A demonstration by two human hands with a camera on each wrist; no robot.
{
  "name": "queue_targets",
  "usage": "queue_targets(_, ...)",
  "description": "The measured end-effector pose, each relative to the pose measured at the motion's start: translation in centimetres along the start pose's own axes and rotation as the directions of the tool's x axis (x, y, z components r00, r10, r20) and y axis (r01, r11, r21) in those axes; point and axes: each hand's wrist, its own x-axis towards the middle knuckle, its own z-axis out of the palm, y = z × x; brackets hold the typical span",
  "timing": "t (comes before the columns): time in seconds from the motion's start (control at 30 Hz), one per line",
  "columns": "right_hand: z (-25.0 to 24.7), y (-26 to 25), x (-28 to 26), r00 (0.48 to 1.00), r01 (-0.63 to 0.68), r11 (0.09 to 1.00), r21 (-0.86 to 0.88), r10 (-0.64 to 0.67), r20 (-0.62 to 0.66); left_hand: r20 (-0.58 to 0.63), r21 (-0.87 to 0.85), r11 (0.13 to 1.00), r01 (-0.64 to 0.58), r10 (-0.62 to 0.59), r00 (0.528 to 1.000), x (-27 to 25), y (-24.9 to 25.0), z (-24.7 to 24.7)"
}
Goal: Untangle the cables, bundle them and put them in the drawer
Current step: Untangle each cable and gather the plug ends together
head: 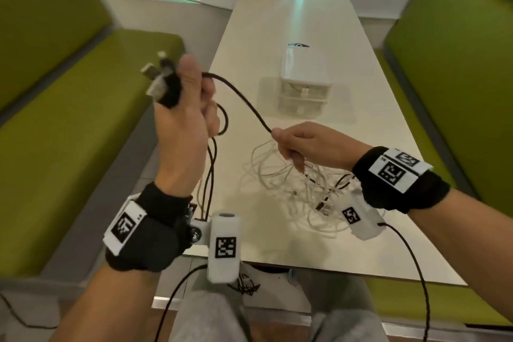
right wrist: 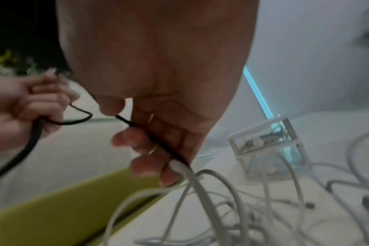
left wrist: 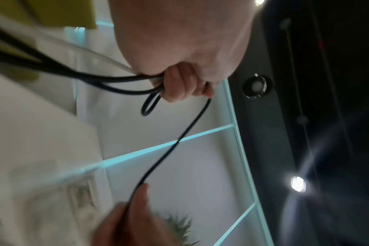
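Observation:
My left hand (head: 191, 100) is raised over the table's left edge and grips several loops of a black cable (head: 241, 100), with plug ends (head: 158, 75) sticking out past the thumb. The loops (left wrist: 152, 103) hang from its curled fingers. From there the black cable runs down to my right hand (head: 294, 144), which pinches it (right wrist: 156, 141) just above a tangle of white cables (head: 288, 183) lying on the table; one white cable (right wrist: 198, 183) also passes under these fingers. A small clear drawer unit (head: 304, 83) stands behind the tangle, its drawers shut.
The white table (head: 291, 14) runs away from me between two green benches, the left one (head: 69, 125) and the right one (head: 455, 58). A thin black lead (head: 416, 266) hangs from my right wrist camera over the near table edge.

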Motion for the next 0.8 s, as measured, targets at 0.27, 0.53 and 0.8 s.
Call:
queue_targets(0.27,0.9,0.0,1.7,0.623,0.17,0.98,-0.101,-0.186,-0.76,0.234,0.911,0.382,-0.155,-0.17,0.957,-3.0,-5.8,-1.3)
queue_targets(0.53,1.4,1.1,1.5,0.893,-0.177,0.883,-0.434,-0.042,-0.448,-0.104,0.511,0.859,0.006,0.055,0.993,-3.1,-4.9,-1.3)
queue_targets(0.8,3.3,0.1,0.2,0.82,0.266,0.925,-0.272,-0.365,-0.441,0.168,0.66,0.734,0.159,-0.351,0.921,-3.9,-5.7,0.2)
